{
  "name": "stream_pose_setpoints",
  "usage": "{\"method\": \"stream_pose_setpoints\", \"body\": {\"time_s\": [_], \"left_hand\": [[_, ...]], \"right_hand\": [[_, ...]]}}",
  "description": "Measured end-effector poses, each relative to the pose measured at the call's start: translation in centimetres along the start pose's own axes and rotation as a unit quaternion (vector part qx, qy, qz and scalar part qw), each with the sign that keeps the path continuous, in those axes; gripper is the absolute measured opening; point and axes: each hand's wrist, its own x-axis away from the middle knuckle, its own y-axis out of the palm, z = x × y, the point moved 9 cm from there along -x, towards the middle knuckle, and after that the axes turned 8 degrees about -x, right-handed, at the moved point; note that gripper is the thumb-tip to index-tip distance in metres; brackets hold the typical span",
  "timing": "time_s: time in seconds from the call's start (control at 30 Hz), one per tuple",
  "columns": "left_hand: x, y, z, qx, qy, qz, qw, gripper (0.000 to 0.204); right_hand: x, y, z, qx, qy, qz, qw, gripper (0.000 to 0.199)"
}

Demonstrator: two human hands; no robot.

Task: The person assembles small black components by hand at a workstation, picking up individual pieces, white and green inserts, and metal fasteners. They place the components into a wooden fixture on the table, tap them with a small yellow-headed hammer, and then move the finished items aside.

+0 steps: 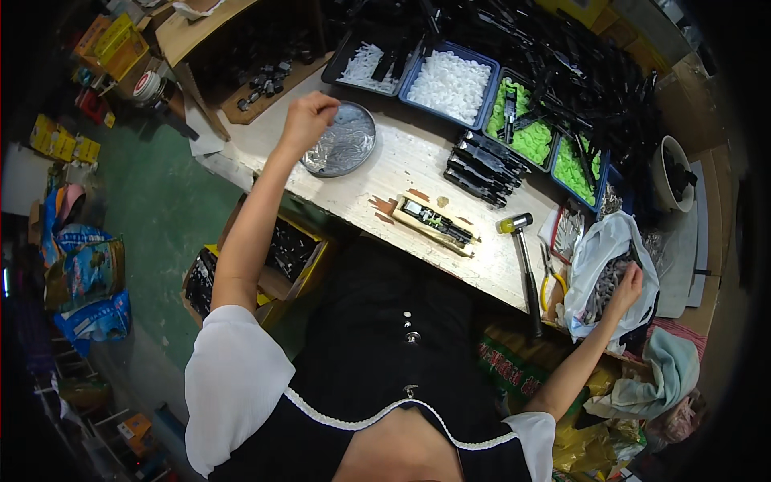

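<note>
My left hand (307,122) is raised over the edge of a round grey dish (369,145) that holds shiny metal pieces. Its fingers are curled into a pinch, and whatever they hold is too small to see. Far to the right, my right hand (626,291) is at a white plastic bag (590,241) filled with small grey parts (604,283). Those fingers are drawn together too, their contents hidden. Between the hands, a light wooden fixture (438,238) lies on the bench, with a black and silver mechanism (438,218) set in it.
A hammer (526,269) and yellow-handled pliers (552,281) lie left of the bag. Stacked black parts (484,169) sit behind the fixture. Blue bins with white pieces (450,84) and green pieces (530,140) line the back, before a black heap (554,64). A white bucket (671,173) stands right.
</note>
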Motion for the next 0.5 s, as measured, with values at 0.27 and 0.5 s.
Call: {"method": "stream_pose_setpoints", "body": {"time_s": [0.27,0.5], "left_hand": [[0.5,4.4,3.1,-0.204,0.133,0.028,0.97,0.01],[-1.0,4.9,1.6,-0.151,0.096,-0.009,0.984,0.01]], "right_hand": [[3.3,4.8,-9.7,0.054,-0.138,-0.017,0.989,0.032],[6.1,8.3,-10.8,-0.035,0.024,-0.188,0.981,0.028]]}}
